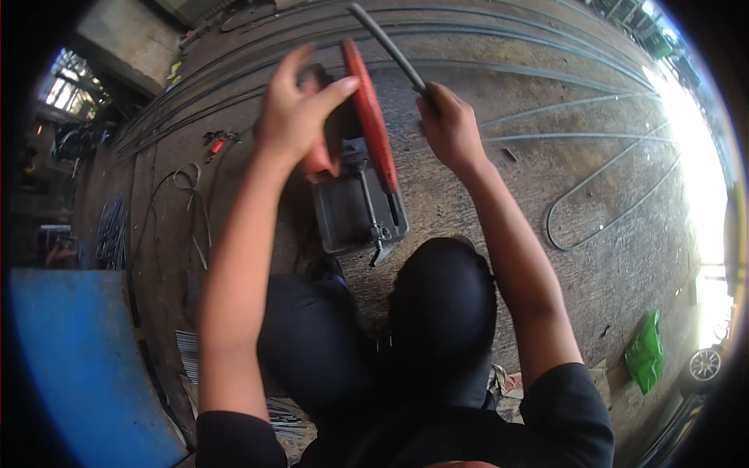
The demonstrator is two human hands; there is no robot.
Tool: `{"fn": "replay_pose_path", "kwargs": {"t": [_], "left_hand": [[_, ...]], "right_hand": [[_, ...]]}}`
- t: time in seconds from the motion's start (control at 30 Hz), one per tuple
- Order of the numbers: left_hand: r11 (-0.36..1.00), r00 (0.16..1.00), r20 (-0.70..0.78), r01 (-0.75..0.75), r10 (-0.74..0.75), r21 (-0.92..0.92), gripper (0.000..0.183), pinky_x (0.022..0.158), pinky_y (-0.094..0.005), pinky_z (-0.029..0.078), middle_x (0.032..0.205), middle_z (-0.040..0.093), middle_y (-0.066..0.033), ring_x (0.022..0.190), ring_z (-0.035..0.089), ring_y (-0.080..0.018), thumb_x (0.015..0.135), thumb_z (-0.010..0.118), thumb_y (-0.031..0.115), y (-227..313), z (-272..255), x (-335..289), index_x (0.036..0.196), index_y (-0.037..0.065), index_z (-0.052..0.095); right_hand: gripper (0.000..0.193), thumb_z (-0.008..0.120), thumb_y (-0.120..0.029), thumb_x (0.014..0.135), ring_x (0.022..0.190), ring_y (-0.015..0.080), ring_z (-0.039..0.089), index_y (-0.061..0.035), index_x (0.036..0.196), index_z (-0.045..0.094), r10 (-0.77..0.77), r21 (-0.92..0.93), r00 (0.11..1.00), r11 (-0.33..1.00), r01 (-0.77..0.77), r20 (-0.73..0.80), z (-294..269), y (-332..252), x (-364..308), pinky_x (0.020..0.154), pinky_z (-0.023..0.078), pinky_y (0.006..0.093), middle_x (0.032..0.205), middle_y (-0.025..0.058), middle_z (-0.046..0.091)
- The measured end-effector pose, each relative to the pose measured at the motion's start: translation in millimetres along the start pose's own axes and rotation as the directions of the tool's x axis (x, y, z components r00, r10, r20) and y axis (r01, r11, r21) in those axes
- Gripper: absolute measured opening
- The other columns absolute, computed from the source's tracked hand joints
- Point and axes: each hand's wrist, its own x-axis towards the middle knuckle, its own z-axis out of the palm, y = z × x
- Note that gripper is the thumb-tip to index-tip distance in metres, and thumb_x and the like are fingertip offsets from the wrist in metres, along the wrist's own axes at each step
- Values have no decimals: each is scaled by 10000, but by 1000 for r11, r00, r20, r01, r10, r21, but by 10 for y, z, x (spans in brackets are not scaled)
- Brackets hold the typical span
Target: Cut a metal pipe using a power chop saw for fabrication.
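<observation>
Hands over the red cut-off saw (pixel 367 132)
Right hand (pixel 449 125) fisted round a dark rod (pixel 388 47) — left hand (pixel 292 105) fingers spread, resting loosely against the saw's red guard.

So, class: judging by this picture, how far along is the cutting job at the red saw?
Done: nothing clearly cut. In hand: the right hand grips a dark metal rod at the red cut-off saw; the left hand rests on its top. Left: long rods lie on the floor.

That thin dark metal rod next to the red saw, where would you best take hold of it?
Probably at its near, lower end, coming from the right side, as the right hand does now. The thin dark metal rod slants up and away toward the red-guarded cut-off saw, so gripping low keeps fingers away from the guard, where the left hand rests.
</observation>
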Motion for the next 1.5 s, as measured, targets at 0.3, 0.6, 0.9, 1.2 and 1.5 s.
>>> {"fn": "replay_pose_path", "kwargs": {"t": [0.3, 0.6, 0.9, 1.2, 1.5], "left_hand": [[528, 671, 361, 737, -648, -422, 428, 982, -448, 472, 1147, 520, -226, 1089, 554, -318, 751, 564, -67, -398, -96, 138, 1163, -86, 450], [664, 648, 268, 747, -713, -42, 492, 731, -257, 505, 1055, 606, -154, 878, 600, -190, 798, 573, 96, -308, -330, 589, 1240, -91, 462], [672, 662, 264, 738, -701, -67, 508, 750, -259, 527, 1065, 594, -156, 886, 611, -201, 819, 583, 114, -332, -246, 533, 1261, -89, 436], [675, 669, 267, 733, -694, -84, 503, 792, -293, 547, 1133, 575, -179, 942, 613, -229, 845, 560, 117, -368, -269, 535, 1279, -91, 414], [690, 681, 294, 718, -671, -88, 512, 818, -292, 521, 1125, 583, -187, 960, 614, -225, 823, 576, 133, -393, -292, 541, 1262, -94, 442]], "right_hand": [[318, 570, -283, 908, 559, 268, 539, 32, 907, 615, 645, 35, 752, 756, -654, 135, 366, 1311, -1224, 573, 437, 385, 626, 179, 553], [366, 524, -328, 929, 616, 140, 485, 17, 867, 632, 667, 262, 535, 471, -842, 518, 718, 1578, -1455, 591, 408, 326, 629, 58, 512], [359, 528, -339, 936, 621, 135, 473, -9, 902, 664, 579, 259, 520, 475, -841, 627, 766, 1472, -1528, 595, 407, 322, 625, 32, 474], [307, 559, -268, 911, 706, 327, 625, 27, 943, 640, 591, 153, 569, 604, -782, 571, 762, 1340, -1512, 668, 461, 403, 743, 233, 608], [241, 593, -213, 883, 585, 378, 587, 20, 910, 649, 584, 145, 656, 684, -715, 479, 811, 1308, -1549, 577, 462, 394, 621, 238, 546]]}}
